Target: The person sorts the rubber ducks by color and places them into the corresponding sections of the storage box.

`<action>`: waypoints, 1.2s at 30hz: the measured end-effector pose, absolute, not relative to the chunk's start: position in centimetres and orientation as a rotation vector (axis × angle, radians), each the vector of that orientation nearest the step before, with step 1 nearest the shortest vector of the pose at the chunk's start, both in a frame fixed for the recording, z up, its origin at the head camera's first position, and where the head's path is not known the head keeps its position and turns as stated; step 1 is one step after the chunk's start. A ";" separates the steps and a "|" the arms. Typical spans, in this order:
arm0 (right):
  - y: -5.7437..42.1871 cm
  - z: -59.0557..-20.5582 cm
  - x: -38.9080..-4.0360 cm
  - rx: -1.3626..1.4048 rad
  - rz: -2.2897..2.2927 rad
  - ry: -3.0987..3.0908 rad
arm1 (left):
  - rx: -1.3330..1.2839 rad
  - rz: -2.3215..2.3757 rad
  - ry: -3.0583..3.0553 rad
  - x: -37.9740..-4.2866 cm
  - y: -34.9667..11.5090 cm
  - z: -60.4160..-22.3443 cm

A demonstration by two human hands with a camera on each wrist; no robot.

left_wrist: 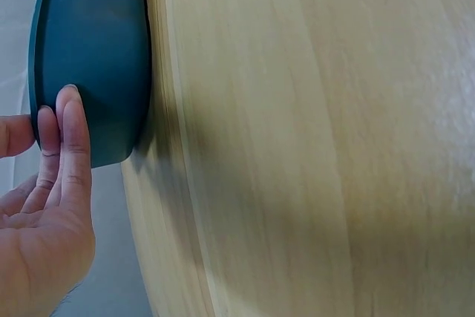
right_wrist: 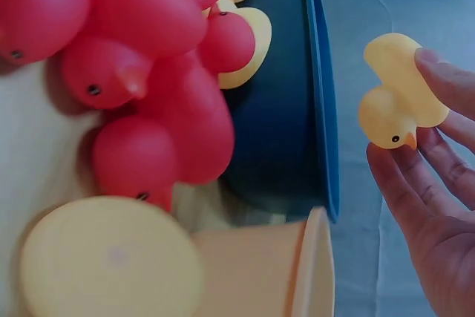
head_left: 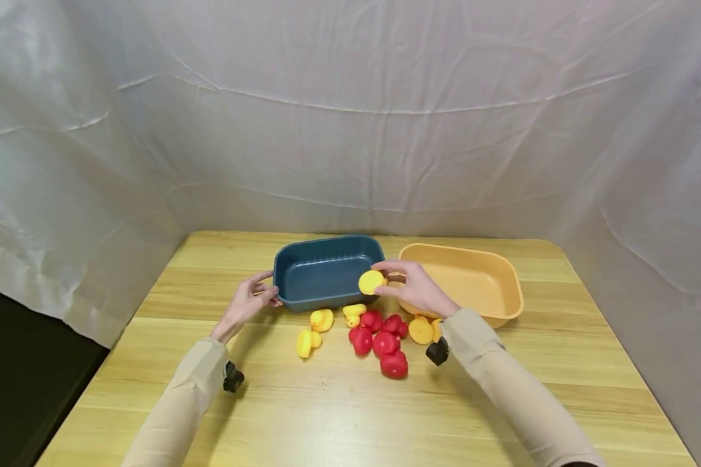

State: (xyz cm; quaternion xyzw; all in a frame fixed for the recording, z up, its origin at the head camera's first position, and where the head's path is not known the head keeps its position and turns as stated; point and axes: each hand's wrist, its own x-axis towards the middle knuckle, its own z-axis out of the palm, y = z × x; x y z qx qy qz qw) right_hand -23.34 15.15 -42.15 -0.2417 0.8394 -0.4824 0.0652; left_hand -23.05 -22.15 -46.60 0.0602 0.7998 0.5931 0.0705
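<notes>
A yellow rubber duck (right_wrist: pixel 397 98) is pinched between the thumb and fingers of my right hand (head_left: pixel 415 283), above the right end of a dark blue basin (head_left: pixel 321 303). In the head view the duck's round flat base faces the camera. My left hand (head_left: pixel 251 298) grips the basin's left end, thumb at the rim and fingers against the outer wall (left_wrist: pixel 96 57). In front of the basin lie several yellow ducks (head_left: pixel 322 320) and a cluster of red ducks (head_left: pixel 385 344), some tipped on their sides. The basin's visible floor holds nothing.
An orange-yellow basin (head_left: pixel 505 275) stands right of the blue one, partly behind my right hand. Two yellow ducks (head_left: pixel 420 331) lie before it, one half hidden by my right wrist. The wooden table (head_left: pixel 327 421) ends at a pale cloth backdrop (head_left: pixel 350 130).
</notes>
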 end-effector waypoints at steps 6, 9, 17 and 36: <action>13.2 -41.7 -24.5 -0.784 -1.432 2.567 | 0.172 1.777 2.413 -23.2 -22.0 -46.6; 12.1 -41.5 -25.0 -0.806 -1.406 2.587 | 0.170 1.780 2.413 -23.2 -21.9 -46.6; 9.7 -41.3 -26.1 -0.818 -1.335 2.604 | 0.162 1.776 2.410 -23.2 -21.8 -46.5; 4.8 -42.3 -27.8 -0.779 -1.258 2.574 | 0.170 1.775 2.411 -23.3 -21.6 -46.6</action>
